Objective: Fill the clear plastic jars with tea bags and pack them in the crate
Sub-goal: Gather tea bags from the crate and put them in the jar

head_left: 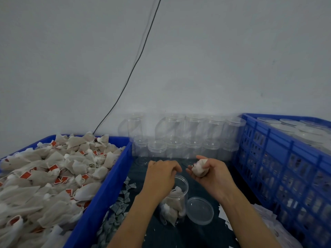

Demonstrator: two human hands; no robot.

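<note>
A clear plastic jar (pixel 176 203), partly filled with tea bags, stands open on the dark surface between two blue crates. My left hand (pixel 161 178) hovers over its mouth with fingers curled; whether it holds anything is hidden. To the right of the jar mouth, my right hand (pixel 211 173) grips a bundle of tea bags (pixel 199 169). The jar's clear lid (pixel 199 210) lies flat to the right of the jar. The blue crate on the right (pixel 279 158) holds several lidded jars (pixel 290 128).
A blue tray (pixel 105 185) on the left is heaped with loose tea bags (pixel 44 178). Several empty clear jars (pixel 188 138) are stacked against the wall behind my hands. Paper scraps (pixel 120 206) litter the surface beside the tray. A black cable (pixel 139 56) runs up the wall.
</note>
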